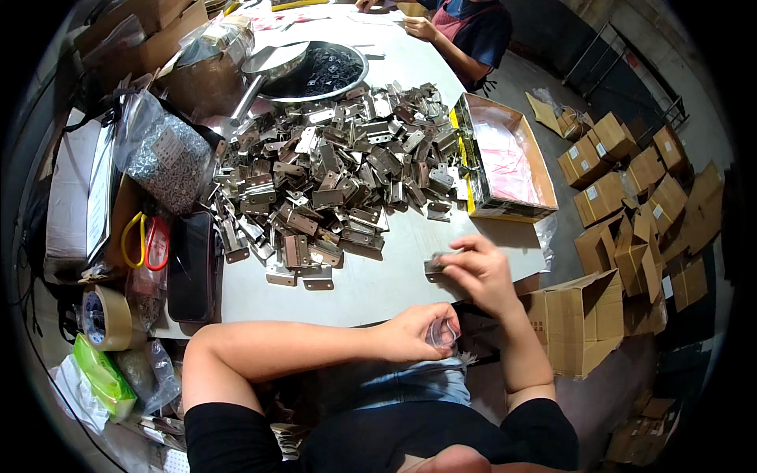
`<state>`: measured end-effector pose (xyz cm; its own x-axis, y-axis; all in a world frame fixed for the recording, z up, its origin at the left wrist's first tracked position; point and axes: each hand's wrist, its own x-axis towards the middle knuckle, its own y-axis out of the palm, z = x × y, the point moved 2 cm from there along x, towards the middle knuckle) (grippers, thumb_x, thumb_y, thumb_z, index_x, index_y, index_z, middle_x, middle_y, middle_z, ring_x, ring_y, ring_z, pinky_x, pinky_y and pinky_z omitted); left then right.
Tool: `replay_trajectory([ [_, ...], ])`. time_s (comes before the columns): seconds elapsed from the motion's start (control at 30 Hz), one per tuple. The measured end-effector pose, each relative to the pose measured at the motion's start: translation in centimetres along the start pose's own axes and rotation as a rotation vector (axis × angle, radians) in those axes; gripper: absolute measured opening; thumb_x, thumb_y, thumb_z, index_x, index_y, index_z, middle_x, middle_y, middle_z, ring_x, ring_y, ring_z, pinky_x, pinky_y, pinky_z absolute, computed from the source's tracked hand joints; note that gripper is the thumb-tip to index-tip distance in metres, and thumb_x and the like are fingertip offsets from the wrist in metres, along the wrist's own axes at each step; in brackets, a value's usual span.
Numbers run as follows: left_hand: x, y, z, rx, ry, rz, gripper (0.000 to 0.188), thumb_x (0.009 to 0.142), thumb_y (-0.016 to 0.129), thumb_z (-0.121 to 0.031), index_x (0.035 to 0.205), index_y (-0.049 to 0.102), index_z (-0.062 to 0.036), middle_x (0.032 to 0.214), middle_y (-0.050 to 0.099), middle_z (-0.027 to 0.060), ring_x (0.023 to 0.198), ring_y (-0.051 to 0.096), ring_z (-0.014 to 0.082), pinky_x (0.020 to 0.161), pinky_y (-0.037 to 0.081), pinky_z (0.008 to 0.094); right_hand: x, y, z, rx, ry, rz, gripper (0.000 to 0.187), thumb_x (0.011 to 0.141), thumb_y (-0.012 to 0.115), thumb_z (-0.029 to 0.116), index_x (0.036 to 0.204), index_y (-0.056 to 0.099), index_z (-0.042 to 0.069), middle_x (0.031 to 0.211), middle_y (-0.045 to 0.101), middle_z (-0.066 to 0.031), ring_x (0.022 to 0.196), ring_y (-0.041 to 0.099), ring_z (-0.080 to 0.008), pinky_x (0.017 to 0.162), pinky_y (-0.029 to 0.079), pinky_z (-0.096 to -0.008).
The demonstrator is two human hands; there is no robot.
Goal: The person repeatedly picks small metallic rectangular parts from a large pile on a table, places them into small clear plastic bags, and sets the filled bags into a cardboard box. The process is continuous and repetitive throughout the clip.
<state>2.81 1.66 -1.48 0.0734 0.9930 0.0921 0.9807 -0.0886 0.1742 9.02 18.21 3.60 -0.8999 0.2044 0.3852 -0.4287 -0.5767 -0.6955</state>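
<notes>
At the table's (pixel 371 292) near edge, the right hand (pixel 479 272) pinches a small metal bracket (pixel 434 266), mostly hidden by fingers; the left hand (pixel 416 331) curls around a clear plastic bag (pixel 444 334), contents indistinct. Behind: a heap of metal hinges (pixel 339 173), a co-worker (pixel 465 27) cut off by the frame

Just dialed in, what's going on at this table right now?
A person sits at a white table heaped with metal hinges. The right hand pinches one hinge near the table's edge, while the left hand holds a small clear bag below it. A box of pink bags lies open beside the pile. Another person works at the far end.
</notes>
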Motion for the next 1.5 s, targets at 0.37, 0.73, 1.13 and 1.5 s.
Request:
replay_trajectory([
  [0.37, 0.1, 0.0, 0.0, -0.710, -0.310, 0.028, 0.034, 0.083, 0.073, -0.004, 0.109, 0.051, -0.0063, 0.088, 0.057, -0.0011, 0.082, 0.057, 0.0074, 0.073, 0.047, 0.0228, -2.6, -1.1, 1.4, 0.359, -0.002, 0.099, 0.022, 0.077, 0.069, -0.006, 0.096, 0.066, 0.003, 0.105, 0.063, -0.0144, 0.097, 0.064, -0.0255, 0.079, 0.052, -0.0319],
  [0.73, -0.4, -0.4, -1.0, -0.762, -0.337, 0.176, 0.032, 0.084, 0.072, -0.005, 0.110, 0.054, -0.0060, 0.089, 0.057, -0.0015, 0.083, 0.058, 0.0079, 0.069, 0.049, 0.0216, 0.1, -3.2, 5.8, 0.401, -0.190, 0.709, 0.023, 0.086, 0.067, 0.007, 0.109, 0.067, 0.000, 0.111, 0.062, -0.0136, 0.095, 0.063, -0.0276, 0.084, 0.051, -0.0353],
  [1.13, 0.1, 0.0, 0.6, -0.587, -0.272, 0.196, 0.037, 0.083, 0.073, -0.004, 0.110, 0.049, -0.0072, 0.087, 0.052, -0.0041, 0.081, 0.050, 0.0049, 0.070, 0.042, 0.0200, 6.2, 2.7, -1.9, -0.316, 0.262, 0.049, 0.018, 0.082, 0.064, 0.009, 0.098, 0.063, 0.003, 0.091, 0.063, -0.0166, 0.082, 0.063, -0.0347, 0.074, 0.051, -0.0420],
  [1.5, 0.2, 0.0, 0.8, -0.508, -0.278, 0.229, 0.036, 0.084, 0.073, -0.005, 0.110, 0.048, -0.0067, 0.087, 0.052, -0.0041, 0.081, 0.048, 0.0044, 0.071, 0.041, 0.0207, 10.2, 4.3, -3.4, 0.016, 0.448, -0.109, 0.016, 0.084, 0.066, 0.012, 0.086, 0.067, -0.004, 0.067, 0.067, -0.0111, 0.055, 0.065, -0.0149, 0.054, 0.050, -0.0283],
])
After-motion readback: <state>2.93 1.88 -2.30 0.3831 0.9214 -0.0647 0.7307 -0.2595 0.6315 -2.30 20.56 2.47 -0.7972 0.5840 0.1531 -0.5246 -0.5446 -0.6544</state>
